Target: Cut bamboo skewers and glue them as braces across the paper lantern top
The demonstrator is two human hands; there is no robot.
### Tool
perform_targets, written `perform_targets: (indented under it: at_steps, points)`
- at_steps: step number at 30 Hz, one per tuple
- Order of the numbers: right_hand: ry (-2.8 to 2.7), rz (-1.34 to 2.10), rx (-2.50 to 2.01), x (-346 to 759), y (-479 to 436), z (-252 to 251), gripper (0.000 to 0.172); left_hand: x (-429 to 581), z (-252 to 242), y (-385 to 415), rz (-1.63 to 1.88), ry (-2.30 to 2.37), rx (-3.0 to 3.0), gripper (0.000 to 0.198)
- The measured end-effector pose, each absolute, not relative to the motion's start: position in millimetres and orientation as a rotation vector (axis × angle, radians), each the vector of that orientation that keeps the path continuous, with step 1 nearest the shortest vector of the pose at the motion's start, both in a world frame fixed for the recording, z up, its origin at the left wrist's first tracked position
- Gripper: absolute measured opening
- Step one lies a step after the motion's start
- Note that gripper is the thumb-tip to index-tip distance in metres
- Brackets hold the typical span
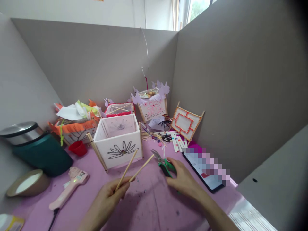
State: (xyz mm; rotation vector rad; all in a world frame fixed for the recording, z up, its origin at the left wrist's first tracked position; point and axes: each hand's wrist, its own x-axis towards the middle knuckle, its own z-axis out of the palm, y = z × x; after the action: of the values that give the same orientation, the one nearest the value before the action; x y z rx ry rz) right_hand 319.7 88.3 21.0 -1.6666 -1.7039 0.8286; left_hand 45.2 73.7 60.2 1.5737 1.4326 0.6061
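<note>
Two thin wooden sticks [128, 166] are gripped in my left hand [113, 194], fanned apart at their upper ends. My right hand [181, 178] is closed around pruning shears [166, 166] with green and black handles, whose metal jaws point up and left. Just beyond the sticks stands a white open-topped box [122, 150] with a black flower drawn on its front and sticks at its corners. Part of the shears' handles is hidden by my right hand.
Left lie a pink glue gun [68, 191], a tape roll [30, 183], a red cup [78, 148] and a green flask [40, 154]. Decorated lanterns [154, 107] stand behind. White markers [177, 143] and a phone [204, 170] lie right, by a framed panel [185, 123]. Grey partitions [108, 61] enclose the table.
</note>
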Motion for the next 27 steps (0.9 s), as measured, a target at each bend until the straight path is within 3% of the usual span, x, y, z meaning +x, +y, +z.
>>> perform_targets:
  at_steps: [4,10,16,27]
  points:
    - [-1.471,1.231,-1.15,330.7,76.0,34.1,0.071,41.7,59.8,72.7,0.658,1.487,1.535,0.049]
    - [-1.413,1.307,-1.118,314.1,54.2,38.2,0.061,42.9,48.0,77.9,0.641,1.491,1.566,0.046]
    - [-1.382,1.426,-1.082,305.4,58.2,34.8,0.04,40.6,39.3,82.8,0.616,1.5,1.611,0.048]
    - [-1.314,1.5,-1.083,300.7,60.3,33.3,0.049,39.7,37.7,84.6,0.723,1.561,1.763,0.042]
